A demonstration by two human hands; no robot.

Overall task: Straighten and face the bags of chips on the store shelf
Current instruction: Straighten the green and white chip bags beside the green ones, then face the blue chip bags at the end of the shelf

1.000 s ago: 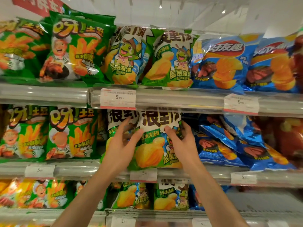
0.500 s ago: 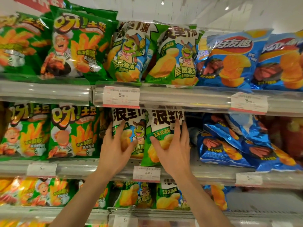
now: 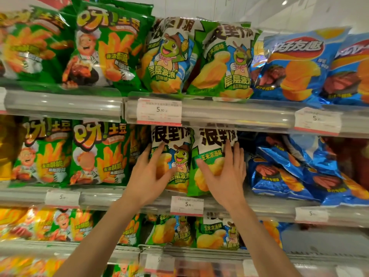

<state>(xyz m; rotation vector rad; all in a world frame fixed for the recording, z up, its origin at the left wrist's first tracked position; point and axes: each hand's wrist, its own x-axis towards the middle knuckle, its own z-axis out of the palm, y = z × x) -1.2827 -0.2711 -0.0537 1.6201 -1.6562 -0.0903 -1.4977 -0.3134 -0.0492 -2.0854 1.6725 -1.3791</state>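
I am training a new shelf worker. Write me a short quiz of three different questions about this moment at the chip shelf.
1. True or false: the left hand and the right hand each rest on a separate turtle chip bag, left bag and right bag.
2. Which bags on the middle shelf lie tilted and untidy? A: green fries bags. B: blue chip bags. C: turtle chip bags.
3. Fill in: the price tag below the hands reads 5.___.

Key: 1 true; 2 B; 3 90.

Bright overhead light, glare on glossy bags (image 3: 111, 48), blurred, warped edges.
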